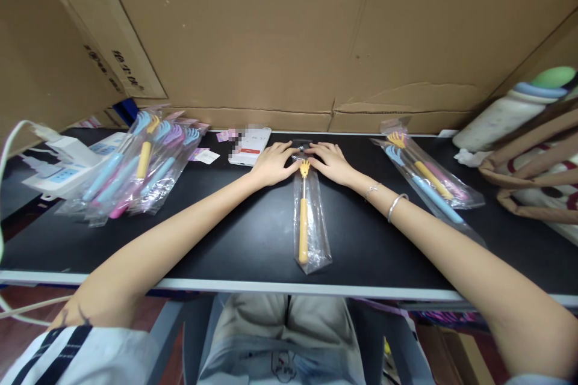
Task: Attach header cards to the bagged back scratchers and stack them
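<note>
A yellow back scratcher [303, 228] with a hand-shaped head lies in a clear plastic bag [318, 240] on the black table, its handle toward me. At the bag's far end my left hand [273, 163] rests flat on its left side, fingers stretched out and thumb near the yellow head. My right hand [333, 162] lies mirrored on the other side, fingers spread and thumb by the bag's top. Both hands touch the bag's upper edge; neither is wrapped round anything.
Several bagged back scratchers [143, 162] are piled at left, partly over a white power strip [67, 162] with cables. A phone [250, 145] lies behind my left hand. More bagged scratchers [427, 177] lie at right, near a bottle [501, 117] and a brown-handled bag [533, 168]. Cardboard [271, 30] walls the back.
</note>
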`<state>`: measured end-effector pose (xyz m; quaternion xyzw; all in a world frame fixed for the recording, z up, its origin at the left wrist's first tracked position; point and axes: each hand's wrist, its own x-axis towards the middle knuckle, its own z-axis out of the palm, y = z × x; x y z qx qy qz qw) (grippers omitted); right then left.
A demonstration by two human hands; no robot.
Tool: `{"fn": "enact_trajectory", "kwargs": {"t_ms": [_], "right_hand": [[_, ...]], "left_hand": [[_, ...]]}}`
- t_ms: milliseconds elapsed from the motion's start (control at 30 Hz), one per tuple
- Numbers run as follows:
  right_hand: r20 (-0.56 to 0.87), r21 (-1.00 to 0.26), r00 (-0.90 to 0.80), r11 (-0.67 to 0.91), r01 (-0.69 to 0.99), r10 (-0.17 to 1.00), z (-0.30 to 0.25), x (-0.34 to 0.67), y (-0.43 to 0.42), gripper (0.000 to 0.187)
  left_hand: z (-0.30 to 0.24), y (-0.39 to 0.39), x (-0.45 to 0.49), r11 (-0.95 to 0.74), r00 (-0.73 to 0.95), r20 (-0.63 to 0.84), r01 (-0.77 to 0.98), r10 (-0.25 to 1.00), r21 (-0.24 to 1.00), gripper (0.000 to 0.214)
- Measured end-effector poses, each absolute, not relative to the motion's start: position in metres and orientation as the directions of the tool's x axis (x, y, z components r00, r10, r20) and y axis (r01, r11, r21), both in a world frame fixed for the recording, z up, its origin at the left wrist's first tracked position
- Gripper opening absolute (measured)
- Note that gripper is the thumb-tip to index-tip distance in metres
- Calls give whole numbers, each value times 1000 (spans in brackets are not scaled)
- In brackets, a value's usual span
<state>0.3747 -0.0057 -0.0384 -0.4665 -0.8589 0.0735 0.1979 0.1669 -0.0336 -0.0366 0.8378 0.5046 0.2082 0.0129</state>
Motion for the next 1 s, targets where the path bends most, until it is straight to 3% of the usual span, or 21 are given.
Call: {"fn": "enact_trajectory", "kwargs": {"t_ms": [233,467,767,1000], "right_hand": [[184,-296,-471,505,811,863,-36,373,-6,51],[255,-285,-496,555,782,830,-39,375,-3,55],[399,-515,-434,589,623,808,-39,382,-1,50],[457,-656,-473,644,393,753,-36,379,-5,38]], "left_hand": [[-37,-32,167,-451,387,274,860,881,237,63],[-41,-28,163,-524,429,337,806,838,277,63],[-40,-25,158,-702,481,539,623,691,344,55],[-37,-27,157,-744,473,587,529,658,408,43]]}}
